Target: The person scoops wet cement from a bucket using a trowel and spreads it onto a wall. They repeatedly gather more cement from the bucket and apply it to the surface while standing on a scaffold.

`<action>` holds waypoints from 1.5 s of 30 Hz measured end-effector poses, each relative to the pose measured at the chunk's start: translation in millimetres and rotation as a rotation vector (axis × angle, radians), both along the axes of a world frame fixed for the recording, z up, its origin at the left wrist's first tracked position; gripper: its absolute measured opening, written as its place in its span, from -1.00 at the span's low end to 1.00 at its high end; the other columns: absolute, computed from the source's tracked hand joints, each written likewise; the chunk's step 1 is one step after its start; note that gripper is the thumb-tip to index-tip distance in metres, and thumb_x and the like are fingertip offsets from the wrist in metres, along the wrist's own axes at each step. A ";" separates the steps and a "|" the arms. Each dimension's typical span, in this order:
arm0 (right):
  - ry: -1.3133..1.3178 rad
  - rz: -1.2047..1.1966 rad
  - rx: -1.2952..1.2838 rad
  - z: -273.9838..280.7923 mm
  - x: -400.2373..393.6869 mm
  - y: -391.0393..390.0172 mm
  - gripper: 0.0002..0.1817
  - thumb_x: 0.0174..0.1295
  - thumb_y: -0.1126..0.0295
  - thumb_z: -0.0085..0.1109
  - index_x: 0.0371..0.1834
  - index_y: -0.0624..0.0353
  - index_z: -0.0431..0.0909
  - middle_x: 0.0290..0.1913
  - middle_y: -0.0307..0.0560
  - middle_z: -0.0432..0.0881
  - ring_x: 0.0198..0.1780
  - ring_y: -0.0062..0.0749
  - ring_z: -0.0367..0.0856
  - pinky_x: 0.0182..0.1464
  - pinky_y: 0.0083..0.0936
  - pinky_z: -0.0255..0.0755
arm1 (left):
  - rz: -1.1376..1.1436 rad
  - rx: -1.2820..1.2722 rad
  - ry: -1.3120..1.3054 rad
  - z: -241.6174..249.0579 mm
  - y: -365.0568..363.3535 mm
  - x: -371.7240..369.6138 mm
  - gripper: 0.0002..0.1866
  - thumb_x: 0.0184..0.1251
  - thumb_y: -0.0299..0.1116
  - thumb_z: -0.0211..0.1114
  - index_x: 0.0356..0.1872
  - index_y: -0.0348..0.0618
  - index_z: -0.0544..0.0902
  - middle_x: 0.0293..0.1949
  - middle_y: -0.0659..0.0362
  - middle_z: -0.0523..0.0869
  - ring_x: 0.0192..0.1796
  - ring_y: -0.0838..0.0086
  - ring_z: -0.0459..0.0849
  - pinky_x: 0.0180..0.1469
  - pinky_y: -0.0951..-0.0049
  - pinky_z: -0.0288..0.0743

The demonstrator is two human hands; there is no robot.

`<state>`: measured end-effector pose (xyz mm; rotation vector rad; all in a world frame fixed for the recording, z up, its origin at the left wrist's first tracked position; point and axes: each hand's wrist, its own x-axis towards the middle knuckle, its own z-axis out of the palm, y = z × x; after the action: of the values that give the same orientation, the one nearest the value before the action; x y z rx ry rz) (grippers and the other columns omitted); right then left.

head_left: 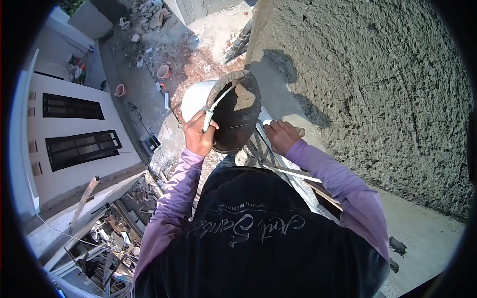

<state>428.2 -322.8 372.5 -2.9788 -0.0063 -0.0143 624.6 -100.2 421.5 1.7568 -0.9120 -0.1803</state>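
My left hand point(200, 134) is closed around the pale grip of the handle point(209, 118) of a white bucket point(196, 98). The bucket is tilted, with its mouth turned toward the wall. Its inside is dark and caked, with a lighter sunlit patch. To the right of the bucket, my right hand point(281, 137) is wrapped around what looks like a trowel, whose wooden handle point(300, 132) sticks out beside the wrist. Its blade is mostly hidden. Nearby rises a wall with rough grey plaster point(377, 99) and a smoother strip along its edge.
Below me are boards point(293, 172) and narrow framing next to the wall. Far down, the ground holds rubble point(149, 15), a pink bucket point(163, 71) and scattered tools. A white building with dark windows point(82, 149) stands left, above a heap of scrap wood point(107, 248).
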 end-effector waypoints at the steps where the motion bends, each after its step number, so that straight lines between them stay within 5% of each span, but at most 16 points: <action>1: 0.107 -0.106 0.056 0.4 1.5 -12.6 -0.75 0.15 0.41 0.23 -0.12 0.24 0.61 -0.16 0.01 0.60 -0.13 -0.10 0.63 -0.05 -0.24 0.54 | -0.001 0.007 -0.015 2.2 3.5 -3.2 -0.92 -0.05 -0.65 0.15 -0.55 -0.28 0.60 -0.53 0.04 0.52 -0.50 0.17 0.59 -0.41 0.30 0.43; 3: 0.397 -0.374 0.142 -16.6 20.4 -27.6 -0.77 0.20 0.35 0.24 -0.16 0.25 0.63 -0.17 0.10 0.65 -0.13 0.00 0.67 -0.03 -0.18 0.55 | -0.078 -0.031 -0.113 7.5 6.5 -10.6 -0.89 -0.10 -0.65 0.16 -0.55 -0.24 0.60 -0.53 0.06 0.52 -0.52 0.16 0.60 -0.45 0.29 0.45; 5: 0.507 -0.260 0.450 -61.9 38.6 -28.8 -0.70 0.18 0.23 0.22 -0.18 0.22 0.69 -0.17 0.20 0.71 -0.10 0.13 0.68 0.00 -0.09 0.57 | -0.106 -0.070 -0.128 4.9 0.5 -21.4 -0.88 -0.12 -0.64 0.16 -0.56 -0.20 0.61 -0.53 0.08 0.52 -0.54 0.18 0.59 -0.48 0.28 0.45; 6: 0.310 -0.206 0.655 -114.5 35.0 -10.8 -0.67 0.18 0.17 0.20 -0.18 0.20 0.71 -0.25 0.20 0.72 -0.12 0.14 0.68 -0.01 -0.11 0.56 | -0.100 -0.084 -0.138 2.7 -2.2 -23.1 -0.88 -0.12 -0.63 0.15 -0.56 -0.19 0.60 -0.52 0.10 0.53 -0.56 0.19 0.58 -0.49 0.28 0.45; 11: 0.695 -0.499 1.194 -35.7 67.2 58.6 -0.65 0.29 0.22 0.20 0.02 0.21 0.65 -0.23 0.19 0.73 -0.22 0.16 0.68 -0.08 -0.06 0.54 | -0.089 -0.072 -0.047 -6.7 -1.1 -4.4 -0.90 -0.09 -0.65 0.14 -0.55 -0.24 0.59 -0.54 0.06 0.51 -0.55 0.17 0.56 -0.49 0.29 0.42; 13: 0.638 -0.519 1.225 -27.6 60.2 58.7 -0.62 0.32 0.19 0.17 0.04 0.26 0.63 -0.21 0.21 0.72 -0.19 0.15 0.69 -0.06 -0.06 0.53 | -0.024 -0.075 0.021 -13.5 6.4 -1.2 -0.90 -0.09 -0.66 0.14 -0.55 -0.26 0.59 -0.54 0.05 0.51 -0.54 0.18 0.57 -0.47 0.30 0.42; 17: 0.509 -0.370 0.769 -30.4 68.9 32.4 -0.61 0.33 0.18 0.16 0.02 0.30 0.62 -0.21 0.23 0.72 -0.16 0.16 0.69 -0.03 -0.07 0.53 | 0.152 -0.087 0.179 -39.8 13.0 6.2 -0.90 -0.08 -0.68 0.11 -0.58 -0.30 0.57 -0.53 0.04 0.54 -0.50 0.23 0.60 -0.42 0.38 0.43; 21: 0.314 -0.347 0.630 -54.6 68.7 15.6 -0.58 0.26 0.15 0.22 0.01 0.27 0.62 -0.15 0.30 0.70 -0.06 0.15 0.68 0.04 -0.09 0.52 | 0.354 -0.082 0.374 -76.7 24.5 14.0 -0.88 -0.04 -0.67 0.10 -0.54 -0.31 0.60 -0.49 0.07 0.58 -0.44 0.32 0.62 -0.35 0.41 0.45; 25: 0.200 -0.194 0.471 -19.3 104.0 -2.1 -0.67 0.17 0.24 0.30 -0.14 0.29 0.60 -0.31 0.17 0.61 -0.15 0.15 0.64 -0.02 -0.10 0.53 | 0.544 -0.033 0.436 -100.1 49.0 18.7 -0.89 0.00 -0.65 0.14 -0.51 -0.29 0.63 -0.48 0.14 0.60 -0.39 0.44 0.59 -0.28 0.45 0.43; 29: 0.243 -0.026 0.574 42.5 152.6 -19.5 -0.72 0.13 0.28 0.35 -0.33 0.29 0.55 -0.41 0.11 0.53 -0.28 0.18 0.56 -0.20 -0.13 0.47 | 0.760 -0.001 0.573 -135.3 89.6 11.3 -0.91 0.05 -0.65 0.20 -0.48 -0.28 0.65 -0.47 0.19 0.61 -0.36 0.49 0.58 -0.23 0.49 0.41; 34: 0.709 -0.136 1.049 110.2 219.2 -69.8 -0.75 0.30 0.28 0.27 -0.26 0.29 0.61 -0.52 -0.11 0.58 -0.55 -0.43 0.56 -0.47 -0.48 0.40 | 0.899 0.110 0.505 -118.9 124.8 16.7 -0.87 0.09 -0.66 0.21 -0.39 -0.28 0.69 -0.40 0.22 0.68 -0.30 0.55 0.59 -0.16 0.51 0.42; 39: 0.963 -0.518 1.379 31.4 271.9 -233.4 -0.70 0.36 0.22 0.17 -0.22 0.31 0.59 -0.53 -0.16 0.54 -0.64 -0.50 0.46 -0.62 -0.56 0.36 | 1.008 0.243 0.544 -109.3 148.2 35.2 -0.89 0.13 -0.65 0.20 -0.38 -0.30 0.68 -0.39 0.21 0.69 -0.30 0.54 0.60 -0.13 0.53 0.43; 40: 0.829 -0.607 1.250 15.3 273.9 -272.4 -0.69 0.40 0.18 0.11 -0.28 0.25 0.55 -0.54 -0.19 0.52 -0.66 -0.50 0.43 -0.64 -0.57 0.33 | 0.995 0.200 0.529 -113.5 151.9 35.5 -0.89 0.14 -0.66 0.20 -0.38 -0.30 0.68 -0.39 0.20 0.70 -0.30 0.54 0.61 -0.13 0.54 0.43; 41: 0.658 -0.884 0.808 8.5 271.8 -298.7 -0.70 0.42 0.17 0.07 -0.36 0.17 0.49 -0.54 -0.22 0.50 -0.67 -0.52 0.39 -0.68 -0.57 0.27 | 0.979 0.155 0.514 -117.1 156.6 35.9 -0.89 0.15 -0.66 0.20 -0.37 -0.31 0.67 -0.39 0.20 0.70 -0.30 0.54 0.61 -0.13 0.54 0.43; 43: 0.134 -1.038 0.865 79.2 223.8 -277.4 -0.72 0.43 0.21 0.04 -0.38 0.14 0.48 -0.61 -0.29 0.42 -0.72 -0.58 0.29 -0.71 -0.57 0.15 | 0.999 0.154 0.522 -115.9 158.0 34.5 -0.89 0.17 -0.68 0.20 -0.36 -0.31 0.67 -0.38 0.18 0.72 -0.28 0.53 0.63 -0.11 0.52 0.45; 45: -0.085 -1.022 0.619 164.2 154.0 -217.6 -0.74 0.44 0.26 0.04 -0.31 0.22 0.53 -0.63 -0.30 0.40 -0.72 -0.67 0.29 -0.71 -0.64 0.11 | 0.973 0.135 0.519 -122.0 158.9 31.2 -0.89 0.18 -0.68 0.20 -0.35 -0.31 0.68 -0.37 0.18 0.72 -0.28 0.52 0.64 -0.11 0.51 0.46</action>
<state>582.2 -540.3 536.7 -2.0677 1.2297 -0.2157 655.7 58.7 299.5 1.9518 0.3665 -0.0469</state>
